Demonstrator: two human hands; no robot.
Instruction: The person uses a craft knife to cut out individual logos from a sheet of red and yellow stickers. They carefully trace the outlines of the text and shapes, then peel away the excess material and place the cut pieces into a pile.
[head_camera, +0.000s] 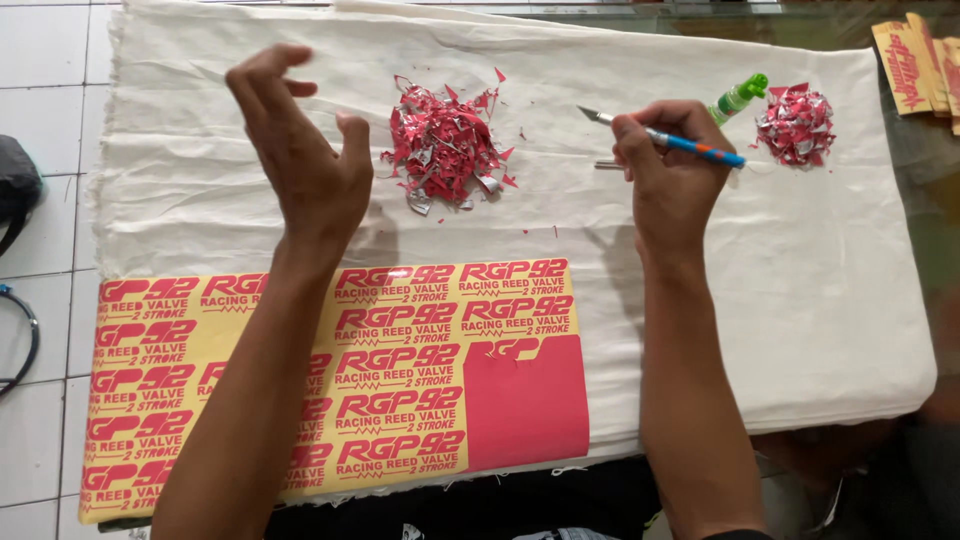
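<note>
I see the slim blue-and-orange craft knife (672, 139) pinched in my right hand (672, 170), blade pointing left above the white cloth (800, 260). My left hand (305, 160) hovers empty, fingers spread and curled, beside the heap of red sticker scraps (445, 145), above the yellow-and-red sticker sheet (400, 370).

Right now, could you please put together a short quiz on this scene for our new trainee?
1. True or false: the left hand is pressing on the sticker sheet.
2. What does the right hand hold? A) craft knife B) scissors C) ruler
3. How many heaps of red scraps lie on the white cloth?

Key: 1. False, it is raised with nothing in it. 2. A, the craft knife. 3. Two: larger heap, smaller heap.
</note>
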